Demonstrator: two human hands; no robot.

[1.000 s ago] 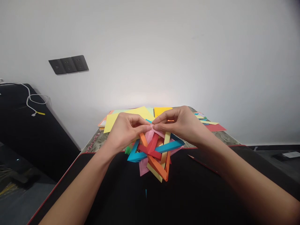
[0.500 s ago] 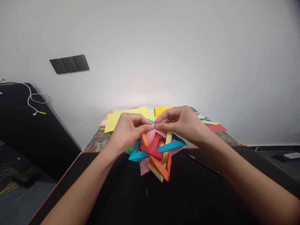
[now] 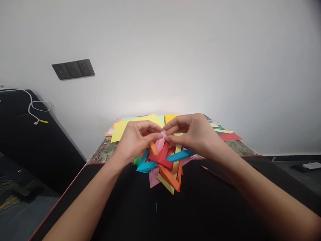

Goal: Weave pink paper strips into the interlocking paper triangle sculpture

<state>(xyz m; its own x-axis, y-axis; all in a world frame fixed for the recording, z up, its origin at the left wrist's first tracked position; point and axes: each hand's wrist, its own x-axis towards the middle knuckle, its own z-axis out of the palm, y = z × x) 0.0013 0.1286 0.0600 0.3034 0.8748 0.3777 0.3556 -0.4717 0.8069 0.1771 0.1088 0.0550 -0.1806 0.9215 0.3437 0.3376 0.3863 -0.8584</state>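
Between my hands is an openwork folded-paper star [image 3: 164, 160], made of interlaced red, blue, orange, yellow, pink and green strips. My left hand [image 3: 137, 139] pinches its pink top point from the left, thumb and fingers pressed together. From the right, my right hand [image 3: 192, 132] grips the same point between thumb and fingertips. A small bit of blue paper shows between the fingertips. The lower points of the star hang over the black mat [image 3: 120, 207]. My fingers hide part of the star's top and right side.
Yellow paper sheets [image 3: 119, 130] lie in a pile at the back left. Cut strips [image 3: 224, 131] rest on red paper [image 3: 232, 136] at the back right. A pencil [image 3: 215, 175] lies near my right forearm, and a blue paper sliver [image 3: 156, 207] is on the mat.
The fingertips of my right hand have closed in toward my left at the top point. The blue piece that stuck out there now shows less. The star has barely shifted.
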